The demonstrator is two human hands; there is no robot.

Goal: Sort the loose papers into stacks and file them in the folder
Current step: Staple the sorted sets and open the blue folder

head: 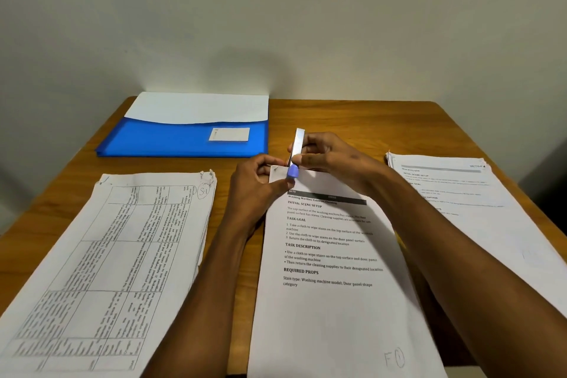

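A printed paper stack (331,258) headed "Washing Machine Exterior Cleaning" lies in the middle of the wooden table (352,120). My left hand (260,181) pinches its top left corner. My right hand (325,156) grips a small silver stapler (297,150) with a blue tip, set on that same corner. A stack of table-printed sheets (122,255) lies at the left, and a third stack (466,202) at the right. The blue folder (184,139) lies at the back left with white paper (199,107) sticking out of its top.
A plain wall stands right behind the table. Bare wood shows at the back right, between the folder and the right stack. The middle stack hangs over the table's near edge.
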